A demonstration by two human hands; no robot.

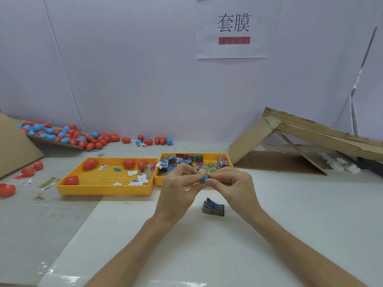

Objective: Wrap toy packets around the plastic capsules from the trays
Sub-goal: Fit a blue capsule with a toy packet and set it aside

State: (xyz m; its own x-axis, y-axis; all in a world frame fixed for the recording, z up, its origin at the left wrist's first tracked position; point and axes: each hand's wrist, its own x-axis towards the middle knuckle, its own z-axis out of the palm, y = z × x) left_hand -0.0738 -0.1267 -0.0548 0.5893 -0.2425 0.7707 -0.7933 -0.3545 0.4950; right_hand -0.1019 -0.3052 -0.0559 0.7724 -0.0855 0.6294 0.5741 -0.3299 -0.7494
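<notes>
A blue plastic capsule (203, 179) is held between both hands, just in front of the right yellow tray (226, 156). My left hand (179, 184) grips it from the left and my right hand (229, 181) pinches it from the right. A green-printed toy packet (209, 171) shows at its top, mostly hidden by my fingers. The right tray holds several folded toy packets (182, 161). The left yellow tray (103, 188) holds red capsules (90, 164) and paper scraps. A blue wrapped packet bundle (213, 207) lies on the table below my hands.
Many red and blue capsules (68, 134) lie heaped at the back left, partly on a cardboard flap. Loose red capsules (8, 189) lie at the left edge. A collapsed cardboard box (290, 146) stands at the back right. A paper sign (234, 27) hangs on the wall.
</notes>
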